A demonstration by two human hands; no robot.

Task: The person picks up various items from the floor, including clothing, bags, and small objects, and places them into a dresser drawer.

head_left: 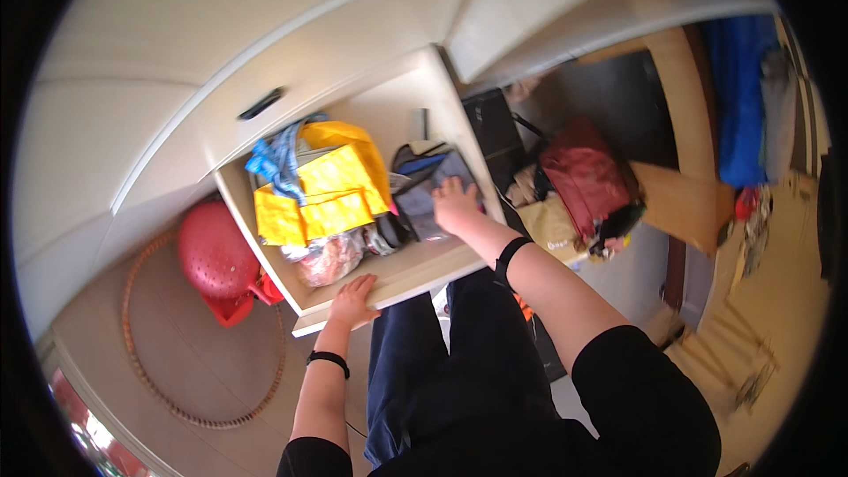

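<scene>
Pale cream cabinet fronts, beige tiled floor, wooden furniture at right, soft daylight throughout.

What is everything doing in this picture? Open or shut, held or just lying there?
Drawer: pulled open, full.
Left hand: resting on the drawer's front edge.
Right hand: flat on the grey pouch.
Yellow bag: lying folded in the drawer.
Red bag: on the floor, stuffed.

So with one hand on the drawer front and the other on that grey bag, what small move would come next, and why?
Probably closing the right hand around the grey bag to lift it. That hand lies flat on it, not yet gripping, while the left hand rests on the front edge of the open drawer, and the yellow bag crowds it on the left.
</scene>
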